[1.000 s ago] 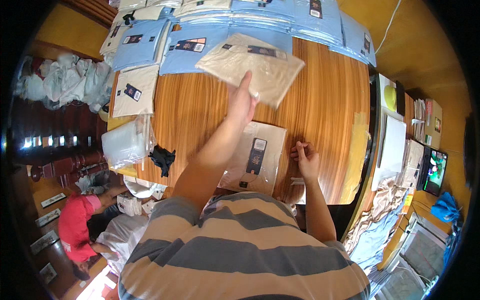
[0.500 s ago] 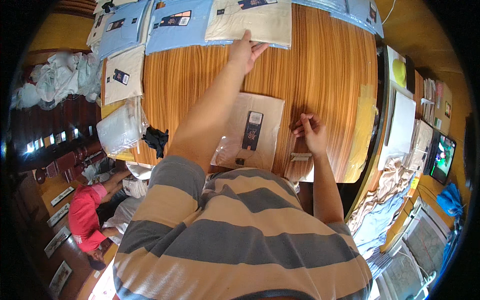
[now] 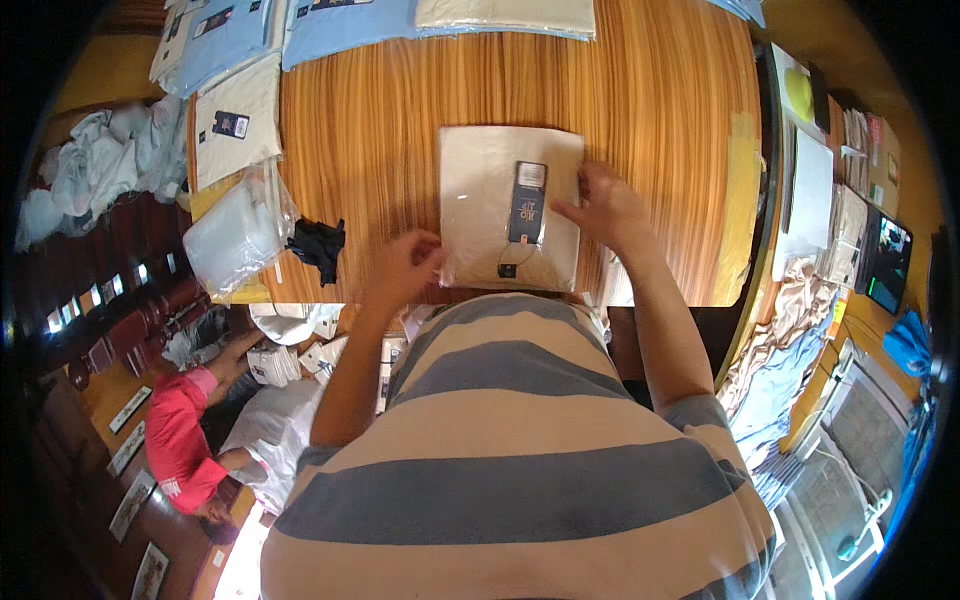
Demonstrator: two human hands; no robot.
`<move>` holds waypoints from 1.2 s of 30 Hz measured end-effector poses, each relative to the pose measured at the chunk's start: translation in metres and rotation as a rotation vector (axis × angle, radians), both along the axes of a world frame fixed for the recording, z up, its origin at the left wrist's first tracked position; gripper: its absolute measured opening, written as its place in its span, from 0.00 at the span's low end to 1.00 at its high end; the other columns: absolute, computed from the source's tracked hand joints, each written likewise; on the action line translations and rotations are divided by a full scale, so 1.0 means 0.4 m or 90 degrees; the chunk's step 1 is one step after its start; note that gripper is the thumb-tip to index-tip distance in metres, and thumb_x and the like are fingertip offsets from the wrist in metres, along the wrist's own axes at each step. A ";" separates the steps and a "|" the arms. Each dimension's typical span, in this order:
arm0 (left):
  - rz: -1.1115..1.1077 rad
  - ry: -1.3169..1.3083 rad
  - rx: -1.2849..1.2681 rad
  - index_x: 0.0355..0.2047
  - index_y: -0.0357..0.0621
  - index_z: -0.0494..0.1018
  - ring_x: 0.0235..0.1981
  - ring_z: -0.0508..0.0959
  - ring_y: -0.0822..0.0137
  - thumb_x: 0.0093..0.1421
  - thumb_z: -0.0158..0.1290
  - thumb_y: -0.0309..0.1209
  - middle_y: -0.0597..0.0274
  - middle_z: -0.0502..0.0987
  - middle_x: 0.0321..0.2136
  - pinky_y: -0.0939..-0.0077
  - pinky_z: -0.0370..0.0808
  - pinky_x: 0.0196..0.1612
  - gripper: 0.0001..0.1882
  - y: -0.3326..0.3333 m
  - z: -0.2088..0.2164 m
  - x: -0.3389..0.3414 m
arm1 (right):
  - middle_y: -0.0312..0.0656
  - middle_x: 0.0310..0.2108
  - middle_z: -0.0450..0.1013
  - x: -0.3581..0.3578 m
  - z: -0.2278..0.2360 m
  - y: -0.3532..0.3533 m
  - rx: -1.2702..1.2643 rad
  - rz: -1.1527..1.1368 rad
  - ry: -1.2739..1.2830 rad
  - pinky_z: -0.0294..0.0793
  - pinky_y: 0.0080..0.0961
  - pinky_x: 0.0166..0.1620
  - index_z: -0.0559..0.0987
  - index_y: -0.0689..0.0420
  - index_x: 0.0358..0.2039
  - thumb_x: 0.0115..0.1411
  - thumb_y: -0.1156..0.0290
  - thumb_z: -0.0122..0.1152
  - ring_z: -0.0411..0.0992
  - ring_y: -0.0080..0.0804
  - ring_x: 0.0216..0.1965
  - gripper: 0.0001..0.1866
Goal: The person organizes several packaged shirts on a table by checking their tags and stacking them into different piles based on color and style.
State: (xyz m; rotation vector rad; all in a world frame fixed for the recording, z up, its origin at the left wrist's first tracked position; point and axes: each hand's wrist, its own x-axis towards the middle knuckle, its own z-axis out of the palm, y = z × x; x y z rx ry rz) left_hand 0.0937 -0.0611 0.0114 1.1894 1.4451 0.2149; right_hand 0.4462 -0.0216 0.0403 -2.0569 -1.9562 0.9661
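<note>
A folded beige garment in a clear plastic bag (image 3: 480, 205) lies almost square to the table's near edge, right in front of me. It carries a dark hang tag (image 3: 528, 205) with a pale label at its top. My right hand (image 3: 615, 208) is at the bag's right edge, thumb over the top and fingers curled at the side. Beside the lower left edge is my left hand (image 3: 408, 265), its fingers loosely bent and apart, the tips at or close to the plastic.
Bagged blue garments (image 3: 350, 35) and beige ones (image 3: 505, 15) line the table's far side. At left lie another beige pack (image 3: 238, 120), clear plastic bags (image 3: 240, 235) and a black cloth (image 3: 318, 248). A person in red (image 3: 180, 440) is low at the left. A phone (image 3: 888, 262) stands at right.
My left hand has come back from the far beige pack to the near bag. My right hand has moved up to its right edge. The bag now lies straighter and farther from me.
</note>
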 end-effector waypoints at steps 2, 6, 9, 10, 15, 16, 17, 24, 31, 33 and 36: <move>-0.149 0.021 0.067 0.48 0.36 0.81 0.35 0.87 0.56 0.66 0.63 0.37 0.48 0.86 0.36 0.63 0.82 0.41 0.17 -0.063 0.002 0.016 | 0.56 0.54 0.76 -0.042 -0.045 0.023 0.159 0.043 0.038 0.78 0.44 0.56 0.76 0.62 0.59 0.60 0.64 0.72 0.76 0.56 0.54 0.29; -0.244 0.115 0.066 0.42 0.39 0.85 0.35 0.87 0.51 0.66 0.62 0.41 0.46 0.86 0.37 0.59 0.82 0.43 0.16 -0.023 0.101 0.003 | 0.56 0.59 0.74 -0.086 -0.040 0.048 0.268 0.080 0.059 0.72 0.46 0.64 0.75 0.61 0.62 0.58 0.66 0.72 0.72 0.55 0.61 0.32; -0.033 0.156 0.308 0.42 0.42 0.85 0.36 0.87 0.51 0.66 0.61 0.43 0.47 0.86 0.36 0.58 0.82 0.43 0.16 0.031 0.113 -0.022 | 0.58 0.60 0.73 -0.031 -0.071 -0.032 0.284 -0.029 -0.062 0.70 0.46 0.66 0.76 0.62 0.62 0.56 0.65 0.74 0.71 0.57 0.62 0.34; -0.019 0.184 0.281 0.39 0.41 0.86 0.36 0.87 0.49 0.64 0.62 0.46 0.46 0.86 0.35 0.56 0.82 0.43 0.19 0.045 0.110 -0.018 | 0.58 0.61 0.73 -0.005 -0.073 -0.064 0.294 -0.071 -0.119 0.70 0.47 0.66 0.76 0.62 0.61 0.55 0.65 0.75 0.70 0.58 0.62 0.34; -0.152 0.162 0.200 0.33 0.37 0.84 0.37 0.85 0.43 0.64 0.61 0.47 0.42 0.85 0.33 0.50 0.81 0.43 0.21 0.065 0.041 0.017 | 0.60 0.49 0.76 0.063 -0.080 -0.142 0.110 -0.235 -0.047 0.80 0.42 0.48 0.74 0.66 0.59 0.54 0.61 0.81 0.79 0.51 0.47 0.37; -0.152 0.188 0.215 0.32 0.37 0.84 0.37 0.85 0.42 0.64 0.60 0.47 0.42 0.85 0.32 0.51 0.82 0.43 0.22 0.066 0.034 0.016 | 0.60 0.49 0.76 0.057 -0.072 -0.140 0.031 -0.257 0.008 0.81 0.39 0.45 0.73 0.66 0.59 0.54 0.60 0.81 0.79 0.48 0.45 0.38; -0.143 0.222 0.238 0.33 0.38 0.83 0.36 0.85 0.42 0.64 0.60 0.47 0.42 0.84 0.32 0.49 0.82 0.43 0.21 0.068 0.025 0.006 | 0.60 0.49 0.76 0.051 -0.067 -0.144 -0.050 -0.283 0.061 0.82 0.36 0.43 0.73 0.67 0.60 0.55 0.60 0.81 0.80 0.45 0.43 0.39; -0.118 0.297 0.319 0.41 0.40 0.77 0.39 0.83 0.40 0.62 0.59 0.44 0.43 0.81 0.39 0.43 0.79 0.45 0.18 0.146 0.013 -0.053 | 0.39 0.38 0.81 -0.050 -0.095 -0.139 0.052 -0.511 0.496 0.81 0.23 0.41 0.73 0.63 0.63 0.66 0.66 0.72 0.79 0.25 0.40 0.29; -0.117 0.116 0.321 0.40 0.40 0.76 0.41 0.83 0.49 0.61 0.62 0.36 0.46 0.80 0.41 0.52 0.81 0.43 0.14 0.129 -0.018 -0.078 | 0.35 0.37 0.81 -0.027 -0.111 -0.023 -0.026 -0.539 0.593 0.74 0.19 0.38 0.83 0.59 0.50 0.67 0.64 0.72 0.76 0.22 0.34 0.16; -0.007 -0.081 0.290 0.42 0.38 0.76 0.43 0.83 0.58 0.64 0.62 0.32 0.51 0.80 0.44 0.61 0.83 0.42 0.12 0.156 -0.008 -0.066 | 0.40 0.44 0.81 0.028 -0.144 -0.040 0.000 -0.532 0.608 0.78 0.27 0.47 0.80 0.61 0.55 0.70 0.63 0.67 0.79 0.31 0.43 0.18; 0.294 -0.387 0.257 0.45 0.35 0.76 0.45 0.82 0.66 0.68 0.59 0.27 0.55 0.79 0.47 0.70 0.85 0.44 0.09 0.194 0.006 -0.029 | 0.50 0.54 0.77 0.037 -0.150 -0.093 0.064 -0.649 0.814 0.76 0.40 0.61 0.72 0.64 0.63 0.75 0.62 0.57 0.76 0.45 0.58 0.24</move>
